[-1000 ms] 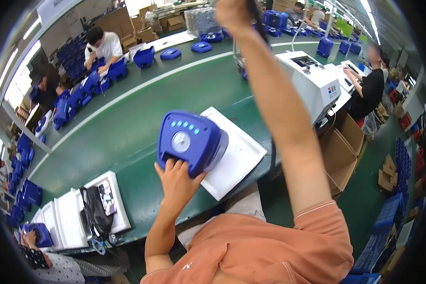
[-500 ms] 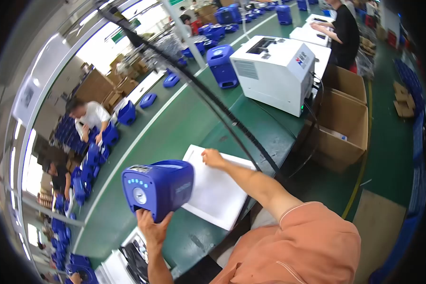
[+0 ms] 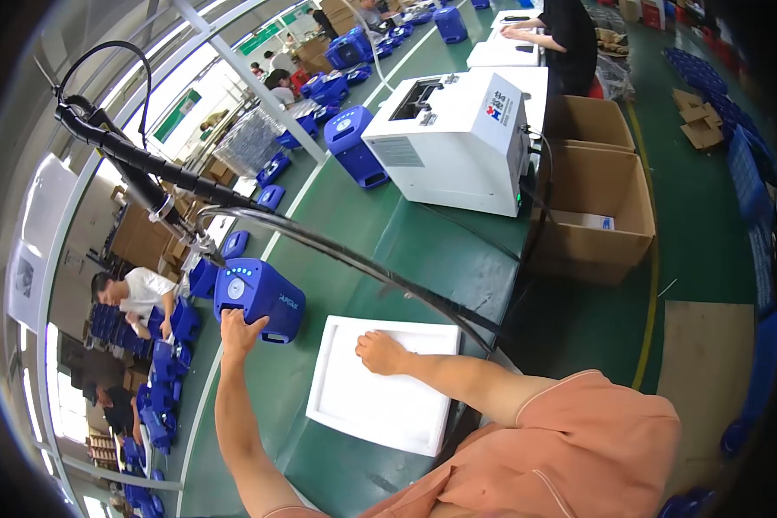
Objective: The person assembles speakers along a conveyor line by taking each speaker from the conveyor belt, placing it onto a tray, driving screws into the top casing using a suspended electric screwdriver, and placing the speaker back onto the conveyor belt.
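A blue plastic housing (image 3: 278, 302) with a round silvery dial and a row of light dots stands on the green bench at the left. My left hand (image 3: 240, 332) grips it, fingers hooked into the opening in its front. My right hand (image 3: 382, 352) rests over the white foam tray (image 3: 337, 410) with its fingers curled in; what they hold, if anything, is hidden. Just behind the housing's top hangs the tip of an electric screwdriver (image 3: 166, 210) on a cabled arm.
A white machine (image 3: 449, 142) stands on the bench beyond the tray, and another blue housing (image 3: 351, 138) is beside it. Cardboard boxes (image 3: 596, 250) stand on the floor at right. A black cable (image 3: 363, 268) crosses above the bench. A co-worker in white (image 3: 151, 293) sits across the line.
My left hand has carried the blue housing away from me and to the left, under the screwdriver, and it now stands on the bench. My right hand stays at the tray. The view has shifted.
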### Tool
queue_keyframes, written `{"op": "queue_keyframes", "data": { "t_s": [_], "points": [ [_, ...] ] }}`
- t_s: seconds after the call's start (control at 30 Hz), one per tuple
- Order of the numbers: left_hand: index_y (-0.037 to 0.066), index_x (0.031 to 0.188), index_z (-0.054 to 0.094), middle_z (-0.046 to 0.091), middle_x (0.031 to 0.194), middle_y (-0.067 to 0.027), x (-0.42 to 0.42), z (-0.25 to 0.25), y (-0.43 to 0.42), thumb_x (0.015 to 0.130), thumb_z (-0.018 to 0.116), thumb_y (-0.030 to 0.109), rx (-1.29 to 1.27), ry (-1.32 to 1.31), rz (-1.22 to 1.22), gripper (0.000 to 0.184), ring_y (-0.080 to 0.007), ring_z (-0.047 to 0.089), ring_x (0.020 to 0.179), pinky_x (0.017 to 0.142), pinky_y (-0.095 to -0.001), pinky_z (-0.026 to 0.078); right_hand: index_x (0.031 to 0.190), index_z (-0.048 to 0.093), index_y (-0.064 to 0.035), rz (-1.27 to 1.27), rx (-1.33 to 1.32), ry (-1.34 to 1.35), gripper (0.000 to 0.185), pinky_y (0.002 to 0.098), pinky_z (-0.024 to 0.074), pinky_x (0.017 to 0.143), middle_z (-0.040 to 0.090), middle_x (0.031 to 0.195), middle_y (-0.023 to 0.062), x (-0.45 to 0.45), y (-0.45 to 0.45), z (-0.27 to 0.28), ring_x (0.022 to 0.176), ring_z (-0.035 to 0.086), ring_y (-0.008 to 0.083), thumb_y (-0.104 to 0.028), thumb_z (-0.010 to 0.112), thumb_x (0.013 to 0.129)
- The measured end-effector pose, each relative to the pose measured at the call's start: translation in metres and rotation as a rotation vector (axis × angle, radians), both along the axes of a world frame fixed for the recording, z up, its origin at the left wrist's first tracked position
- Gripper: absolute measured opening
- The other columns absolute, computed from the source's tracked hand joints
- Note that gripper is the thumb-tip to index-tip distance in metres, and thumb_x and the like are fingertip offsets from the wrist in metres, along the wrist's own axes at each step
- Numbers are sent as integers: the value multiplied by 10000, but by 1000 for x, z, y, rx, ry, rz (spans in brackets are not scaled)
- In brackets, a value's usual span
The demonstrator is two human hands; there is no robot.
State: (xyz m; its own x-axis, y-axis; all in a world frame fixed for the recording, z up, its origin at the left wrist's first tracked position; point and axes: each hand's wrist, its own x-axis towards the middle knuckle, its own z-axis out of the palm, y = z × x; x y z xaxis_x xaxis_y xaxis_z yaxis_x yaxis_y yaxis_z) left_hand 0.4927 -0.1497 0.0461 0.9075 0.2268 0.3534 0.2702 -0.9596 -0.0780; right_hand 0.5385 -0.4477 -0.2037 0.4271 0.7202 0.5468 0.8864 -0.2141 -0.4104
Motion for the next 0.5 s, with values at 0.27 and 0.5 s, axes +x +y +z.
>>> {"op": "queue_keyframes", "data": {
  "t_s": [0.27, 0.5],
  "points": [
    [-6, 1577, 221, 280, 1629, -254, 6, -67, 63, 769, 748, -18, -218, -77, 232, 965, -429, 314, 1500, 1179, -470, 377, 897, 658, -80, 3, 69, -3, 88, 421, 464, 842, 596, 941, 89, 0, 0, 3, 929, 587, 274, -158, 649, 858],
    [125, 1408, 609, 525, 1517, -163, -57, -107, -25, 887, 696, 242, -321, 334, 78, 540, -343, 495, 1399, 1143, -461, 432, 756, 658, -89, 34, 138, -49, 39, 454, 519, 747, 656, 799, 138, 13, 19, -14, 804, 642, 309, -86, 646, 719]
  ]
}}
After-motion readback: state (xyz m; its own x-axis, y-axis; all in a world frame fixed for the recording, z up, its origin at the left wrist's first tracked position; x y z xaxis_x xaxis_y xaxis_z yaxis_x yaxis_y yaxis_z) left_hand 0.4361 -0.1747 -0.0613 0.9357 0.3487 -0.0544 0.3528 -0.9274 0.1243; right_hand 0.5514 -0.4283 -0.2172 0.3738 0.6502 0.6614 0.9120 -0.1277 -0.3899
